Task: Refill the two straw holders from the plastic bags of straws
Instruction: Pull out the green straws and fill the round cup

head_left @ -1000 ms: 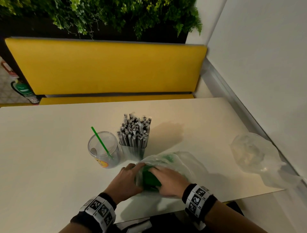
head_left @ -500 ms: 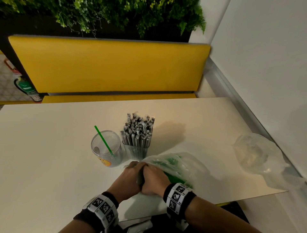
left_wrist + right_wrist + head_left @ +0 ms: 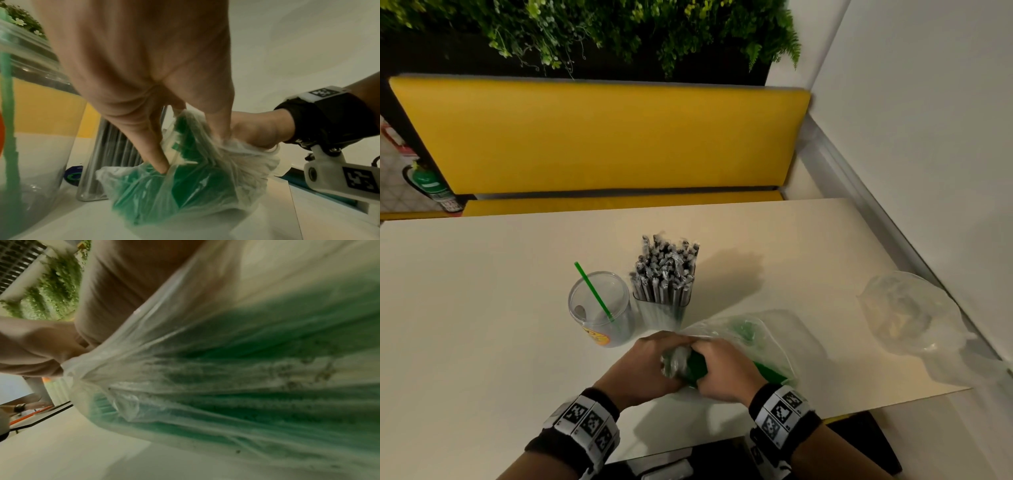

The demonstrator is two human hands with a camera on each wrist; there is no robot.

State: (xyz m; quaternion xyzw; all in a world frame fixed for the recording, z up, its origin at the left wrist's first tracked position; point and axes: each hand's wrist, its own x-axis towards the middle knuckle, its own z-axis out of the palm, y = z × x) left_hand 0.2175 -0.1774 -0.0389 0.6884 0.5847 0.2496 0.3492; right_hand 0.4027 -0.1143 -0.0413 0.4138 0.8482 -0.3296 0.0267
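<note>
A clear plastic bag of green straws lies on the table's near edge. My left hand pinches the bag's gathered mouth, fingers dug into the plastic. My right hand grips the green straw bundle through the bag. Behind the hands a round clear holder contains a single green straw. Beside it stands a square clear holder packed with grey wrapped straws.
A crumpled clear bag, seemingly without straws, lies at the table's right edge by the white wall. A yellow bench runs behind the cream table. Plants hang above the bench.
My right hand has slid right along the bag and now shows the green bundle between both hands. The left hand keeps hold of the bag's mouth.
</note>
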